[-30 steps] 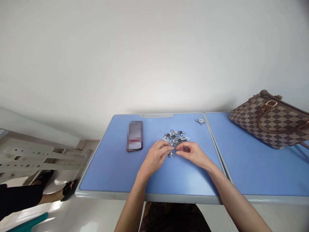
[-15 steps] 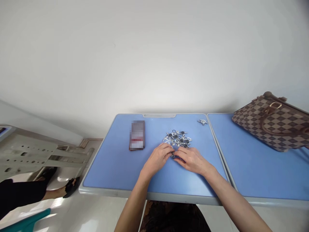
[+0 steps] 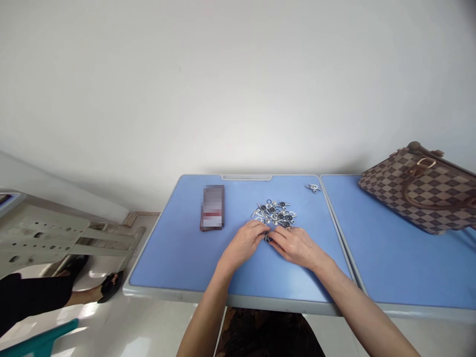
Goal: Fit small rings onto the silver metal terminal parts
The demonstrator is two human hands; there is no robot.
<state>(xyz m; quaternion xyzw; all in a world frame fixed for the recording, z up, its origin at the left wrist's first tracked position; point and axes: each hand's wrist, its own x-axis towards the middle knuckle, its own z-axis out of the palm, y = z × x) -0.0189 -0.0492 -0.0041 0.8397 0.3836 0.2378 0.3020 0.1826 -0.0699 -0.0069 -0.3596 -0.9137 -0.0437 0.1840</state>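
Observation:
Both hands meet at the near edge of a loose pile of small metal parts (image 3: 274,210), which includes silver pins, black round pieces and rings. Between my fingertips is a small dark ring-like metal part (image 3: 267,238), mostly covered by the fingers. My left hand (image 3: 246,243) is closed in a pinch on its left side. From the right, my right hand (image 3: 293,246) pinches the same part, fingers curled and pressed together. Just beyond the knuckles lie the black round pieces and silver pins of the pile.
A phone (image 3: 212,208) lies left of the pile on the blue table (image 3: 178,258). A few silver parts (image 3: 313,188) sit near the back right corner. On the adjoining table stands a checkered handbag (image 3: 420,188). Another person's foot (image 3: 109,286) shows at lower left.
The view has shifted very slightly. My hands stay together at the same spot, with only small finger movements around the dark part.

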